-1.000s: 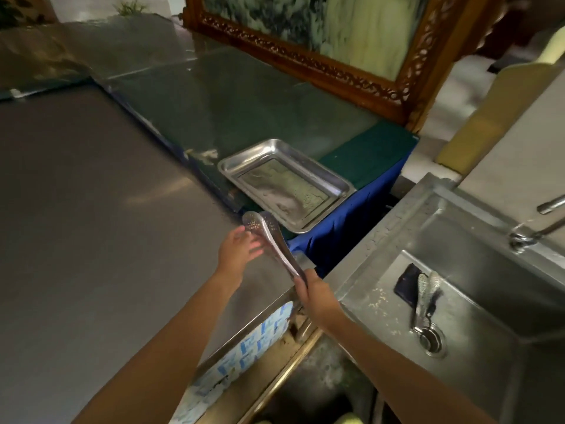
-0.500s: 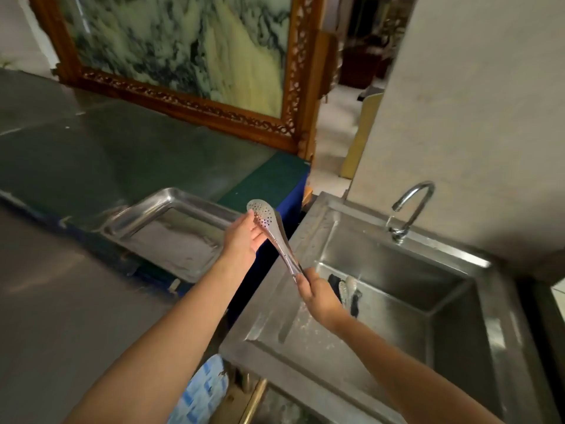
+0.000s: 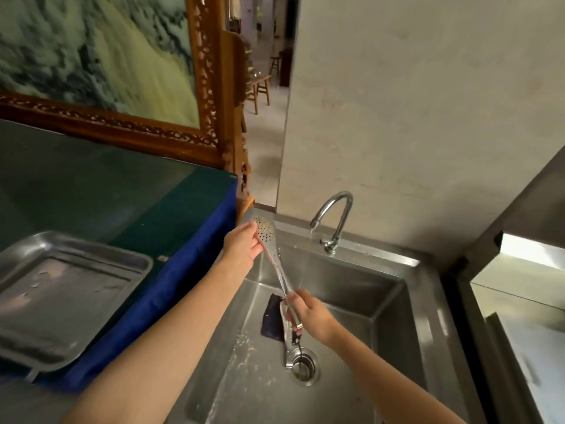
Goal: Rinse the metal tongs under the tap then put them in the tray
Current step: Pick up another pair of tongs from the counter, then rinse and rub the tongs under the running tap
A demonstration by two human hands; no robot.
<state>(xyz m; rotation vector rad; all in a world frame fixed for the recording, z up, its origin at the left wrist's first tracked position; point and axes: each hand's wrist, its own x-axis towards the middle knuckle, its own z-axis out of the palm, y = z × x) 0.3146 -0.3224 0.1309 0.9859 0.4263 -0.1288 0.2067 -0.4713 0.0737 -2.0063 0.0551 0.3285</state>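
Observation:
I hold a pair of metal tongs with perforated spoon-shaped tips over the left part of the steel sink. My left hand grips the tip end, up near the sink's back left corner. Lower down, my right hand is closed around the handle end. The curved tap stands to the right of the tips, with a thin stream of water falling from its spout. The tongs are left of that stream, apart from it. The empty metal tray lies on the counter at the left.
A second pair of tongs and a dark sponge lie in the basin beside the drain. A blue-draped, green-topped table stands between tray and sink. A carved wooden screen rises behind it; a plain wall backs the tap.
Both hands have carried the tongs rightward from above the steel counter by the tray to over the sink. The view has swung right with them, so the tap is now in front.

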